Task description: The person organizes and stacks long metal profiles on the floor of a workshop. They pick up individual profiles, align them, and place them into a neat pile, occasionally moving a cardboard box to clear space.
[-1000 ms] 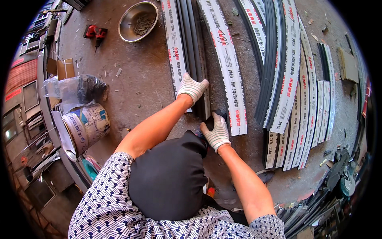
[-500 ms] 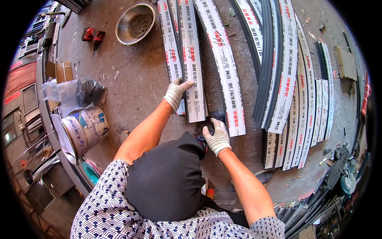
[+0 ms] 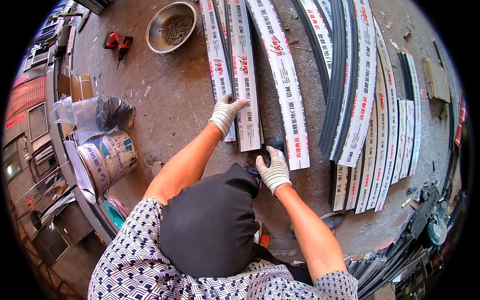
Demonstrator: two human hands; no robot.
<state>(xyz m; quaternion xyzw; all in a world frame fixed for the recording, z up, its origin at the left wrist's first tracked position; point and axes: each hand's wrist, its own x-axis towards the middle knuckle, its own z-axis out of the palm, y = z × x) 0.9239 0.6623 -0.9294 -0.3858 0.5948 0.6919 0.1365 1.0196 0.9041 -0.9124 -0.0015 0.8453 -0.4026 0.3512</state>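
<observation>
My left hand (image 3: 224, 119), in a striped knit glove, grips the edge of a long film-wrapped profile strip (image 3: 246, 110). Its thumb lies across the top, and its fingers go down by the gap beside a second wrapped strip (image 3: 215, 55) on the left. My right hand (image 3: 276, 171), gloved the same way, is just beyond the strip's near end. Its thumb and fingers are apart, with nothing visible between them. Right of it ends a curved wrapped strip (image 3: 287, 100). A dark shape between the strip ends is partly hidden.
Stacked curved strips (image 3: 357, 125) lie to the right. A metal bowl of screws (image 3: 160, 42) and a red cordless drill (image 3: 118, 42) sit far left. Nearer on the left stand a bucket (image 3: 115, 160) and plastic sheeting (image 3: 87, 115). Scrap profiles (image 3: 380, 270) crowd the lower right.
The whole view has shifted very slightly. Both hands stay in nearly the same places; my left thumb lies a touch farther right over the strip.
</observation>
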